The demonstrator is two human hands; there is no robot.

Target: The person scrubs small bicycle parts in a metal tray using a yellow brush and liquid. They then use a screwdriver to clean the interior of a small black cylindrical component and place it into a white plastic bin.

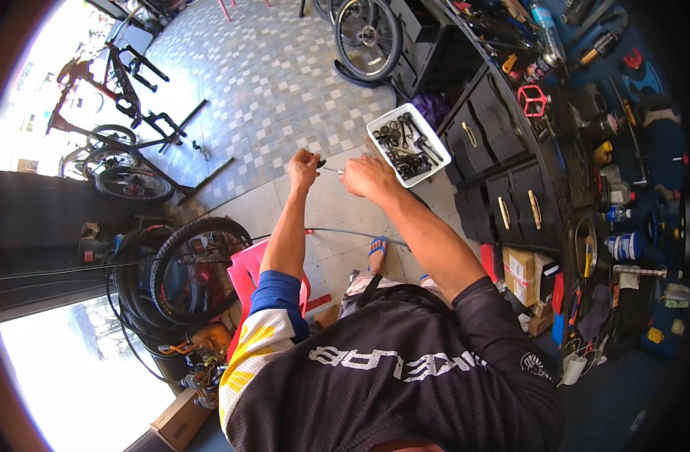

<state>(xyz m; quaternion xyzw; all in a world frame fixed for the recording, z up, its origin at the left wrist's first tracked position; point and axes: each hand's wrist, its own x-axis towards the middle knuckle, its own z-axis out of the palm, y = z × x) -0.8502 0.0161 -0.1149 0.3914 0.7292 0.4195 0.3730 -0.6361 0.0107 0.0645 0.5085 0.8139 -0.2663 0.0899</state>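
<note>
Though its ends are hidden, left hand (303, 169) and right hand (367, 177) pinch a slender piece (331, 169).

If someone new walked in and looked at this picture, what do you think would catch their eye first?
Probably the white plastic basket of dark metal parts, just right of the person's right hand. Next might be the bright pink-red plastic chair beyond the left forearm, with a knobby-tyred bicycle wheel to its left. Between the right hand and left hand, a slender piece is easily missed.
</note>
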